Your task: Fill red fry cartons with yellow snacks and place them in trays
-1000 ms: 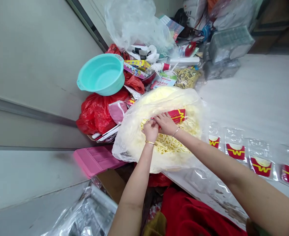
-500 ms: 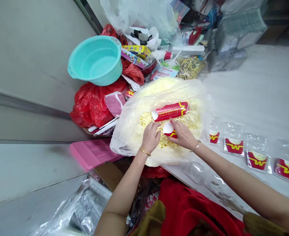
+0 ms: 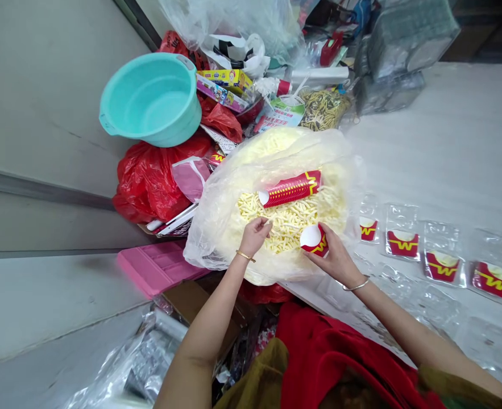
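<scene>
My right hand point(image 3: 335, 258) grips a small red carton point(image 3: 316, 241), a fries box with a white inside and a yellow zigzag mark, its mouth tilted toward the left. To its left, my left hand point(image 3: 254, 234) is closed in a pinch over loose pale-yellow sticks point(image 3: 291, 218) that look like fries. Whatever its fingertips hold is too small to make out. The sticks fill a large clear plastic bag point(image 3: 210, 236), opened wide. On top of them lies a nested stack of the same red cartons point(image 3: 291, 189), beyond both hands.
Several clear pouches with red cartons point(image 3: 403, 244) lie in a row on the white table point(image 3: 455, 147) at right. A turquoise basin point(image 3: 152, 99) rests on red plastic bags point(image 3: 152, 182) at left, above a pink tray point(image 3: 159, 264). Small boxes point(image 3: 225, 91) and rubber bands point(image 3: 324, 108) crowd the back.
My right hand has drawn the carton to the right and slightly nearer, away from the stack. My left hand has shifted a little nearer, and its fingers have closed into a pinch.
</scene>
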Demonstrator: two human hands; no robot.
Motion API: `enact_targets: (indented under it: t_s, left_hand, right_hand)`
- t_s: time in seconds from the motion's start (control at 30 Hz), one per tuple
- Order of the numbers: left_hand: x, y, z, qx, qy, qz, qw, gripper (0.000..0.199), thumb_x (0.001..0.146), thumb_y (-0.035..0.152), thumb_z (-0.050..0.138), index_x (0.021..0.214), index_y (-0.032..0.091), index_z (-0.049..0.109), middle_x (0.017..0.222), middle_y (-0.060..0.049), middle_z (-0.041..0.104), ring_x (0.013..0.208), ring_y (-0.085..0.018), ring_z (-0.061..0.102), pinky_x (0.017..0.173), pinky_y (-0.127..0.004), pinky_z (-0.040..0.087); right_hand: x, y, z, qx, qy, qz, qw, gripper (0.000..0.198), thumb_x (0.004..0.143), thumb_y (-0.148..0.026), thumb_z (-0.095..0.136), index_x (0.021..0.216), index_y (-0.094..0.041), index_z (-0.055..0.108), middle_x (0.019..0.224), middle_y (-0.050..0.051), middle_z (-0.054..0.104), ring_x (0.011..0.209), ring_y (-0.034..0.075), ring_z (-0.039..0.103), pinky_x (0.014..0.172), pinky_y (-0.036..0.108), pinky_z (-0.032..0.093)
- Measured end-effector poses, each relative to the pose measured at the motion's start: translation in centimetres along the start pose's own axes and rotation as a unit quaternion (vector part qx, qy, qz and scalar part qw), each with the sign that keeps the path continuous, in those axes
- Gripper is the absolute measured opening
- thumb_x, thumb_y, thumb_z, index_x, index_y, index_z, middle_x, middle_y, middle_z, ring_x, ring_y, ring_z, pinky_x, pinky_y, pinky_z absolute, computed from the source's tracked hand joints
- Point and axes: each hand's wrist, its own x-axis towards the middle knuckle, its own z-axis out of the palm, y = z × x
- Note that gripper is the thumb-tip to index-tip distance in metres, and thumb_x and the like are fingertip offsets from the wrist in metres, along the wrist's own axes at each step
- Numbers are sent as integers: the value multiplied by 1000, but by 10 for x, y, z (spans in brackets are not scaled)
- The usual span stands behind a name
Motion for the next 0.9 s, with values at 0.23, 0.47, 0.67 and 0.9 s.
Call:
enact_targets:
  t_s: [0.23, 0.47, 0.67, 0.9]
  left_hand:
    - [-18, 29, 10, -205, -49, -104, 972, 27, 70, 39, 69, 81, 19, 54, 66, 6, 47, 51, -4, 44, 47, -17, 31]
    - [-31, 33, 26, 157, -28, 125, 979, 17, 78, 28, 64, 92, 18, 65, 84, -1, 55, 69, -10, 51, 68, -24, 44]
    - [-37, 35, 38, 264, -35, 177, 948, 10, 84, 18, 54, 82, 19, 64, 79, -3, 60, 77, -15, 56, 72, -27, 44]
    - [-42, 35, 47, 195, -105, 134, 966, 15, 84, 21, 53, 92, 21, 67, 87, -3, 69, 79, -15, 62, 71, -27, 45]
  right_hand:
    - [19, -20, 29, -28, -16, -51, 998, 75, 77, -45, 65, 137, -17, 30, 122, 16, 52, 113, 32, 50, 96, 50, 44]
    - [27, -28, 41, -19, 3, -41, 999, 67, 78, -32, 61, 136, -16, 30, 120, 16, 52, 110, 31, 52, 92, 49, 46]
    - [19, -21, 37, -25, -14, -73, 997, 66, 77, -25, 60, 136, -17, 30, 120, 15, 52, 110, 29, 51, 93, 47, 45]
    - [6, -14, 35, 3, -12, -74, 997, 68, 78, -28, 59, 138, -20, 27, 125, 14, 51, 114, 29, 50, 95, 49, 44]
